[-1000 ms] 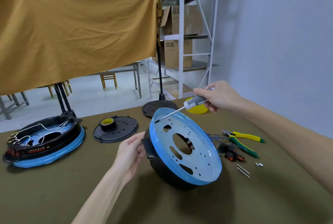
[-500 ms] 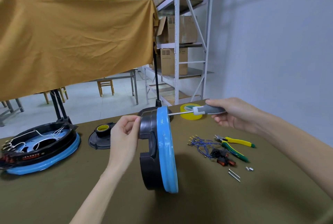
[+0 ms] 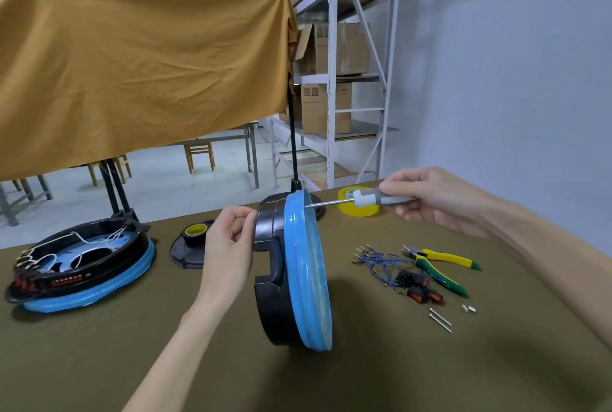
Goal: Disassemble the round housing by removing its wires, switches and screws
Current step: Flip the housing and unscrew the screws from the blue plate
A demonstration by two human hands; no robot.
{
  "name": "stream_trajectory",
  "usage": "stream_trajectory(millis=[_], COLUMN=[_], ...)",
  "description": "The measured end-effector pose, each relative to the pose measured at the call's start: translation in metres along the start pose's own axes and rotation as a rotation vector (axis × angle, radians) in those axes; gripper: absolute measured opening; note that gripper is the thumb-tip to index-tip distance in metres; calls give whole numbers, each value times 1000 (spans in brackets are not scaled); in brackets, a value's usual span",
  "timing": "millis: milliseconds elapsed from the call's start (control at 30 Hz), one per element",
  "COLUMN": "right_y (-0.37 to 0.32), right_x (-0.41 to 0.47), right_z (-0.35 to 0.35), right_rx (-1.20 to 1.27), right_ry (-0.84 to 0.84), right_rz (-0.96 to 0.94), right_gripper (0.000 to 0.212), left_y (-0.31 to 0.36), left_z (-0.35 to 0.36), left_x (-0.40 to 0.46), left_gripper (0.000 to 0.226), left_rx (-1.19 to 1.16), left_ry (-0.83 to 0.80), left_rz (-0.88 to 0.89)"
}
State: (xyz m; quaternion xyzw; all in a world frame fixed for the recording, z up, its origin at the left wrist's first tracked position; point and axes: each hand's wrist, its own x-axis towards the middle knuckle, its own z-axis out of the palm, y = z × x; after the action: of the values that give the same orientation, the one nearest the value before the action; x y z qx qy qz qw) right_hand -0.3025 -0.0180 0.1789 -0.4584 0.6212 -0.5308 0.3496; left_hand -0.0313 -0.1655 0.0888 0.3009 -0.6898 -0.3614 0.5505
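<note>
The round housing [image 3: 294, 275], black with a blue rim, stands upright on its edge in the middle of the olive table, its blue face turned right. My left hand [image 3: 231, 246] pinches something small at the housing's upper black back. My right hand [image 3: 430, 199] grips a grey-handled screwdriver [image 3: 371, 198] held level, its shaft tip against the top of the blue face. Removed blue wires [image 3: 377, 261], black and red switches [image 3: 417, 285] and loose screws [image 3: 440, 319] lie on the table to the right.
A second housing [image 3: 82, 266] with white wires lies flat at far left. A black lid [image 3: 188, 252] carries a roll of tape. A yellow tape roll [image 3: 357, 209] and yellow-green pliers [image 3: 440, 266] lie on the right. Cloth-draped stand and shelving behind.
The housing was tipped from tilted, face toward me, to upright on its edge. My left hand moved up to its top back. The screwdriver levelled out against the top of the face.
</note>
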Motion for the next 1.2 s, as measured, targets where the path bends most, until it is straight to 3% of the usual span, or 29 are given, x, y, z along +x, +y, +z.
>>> stream_trajectory(millis=[133, 300, 367, 500, 667, 833, 967, 1067, 1200], right_y=[-1, -7, -9, -13, -23, -41, -59, -68, -71], right_x=[2, -1, -3, -3, -4, -10, -4, 7, 20], right_z=[1, 5, 3, 10, 27, 45, 80, 110, 143], right_rx=[125, -148, -107, -17, -403, -450, -471, -465, -485], right_ry=[7, 35, 2, 21, 154, 230, 202, 165, 87], right_rz=[-58, -14, -93, -136, -186, -473, -645, -722, -741], right_gripper=[34, 39, 23, 32, 42, 24, 31, 29, 24], left_y=[1, 0, 0, 1, 2, 28, 41, 41, 32], left_z=[2, -1, -2, -3, -11, -30, -34, -34, -34], left_x=[0, 1, 1, 2, 8, 18, 17, 15, 18], left_gripper=[14, 14, 15, 15, 21, 51, 66, 52, 33], left_rx=[-4, -21, -55, -51, -68, -312, -114, 32, -100], left_ry=[-4, -1, -6, 11, 8, -170, -357, -329, -288], left_rz=[-6, -43, -71, -121, -247, -536, -510, -455, -476])
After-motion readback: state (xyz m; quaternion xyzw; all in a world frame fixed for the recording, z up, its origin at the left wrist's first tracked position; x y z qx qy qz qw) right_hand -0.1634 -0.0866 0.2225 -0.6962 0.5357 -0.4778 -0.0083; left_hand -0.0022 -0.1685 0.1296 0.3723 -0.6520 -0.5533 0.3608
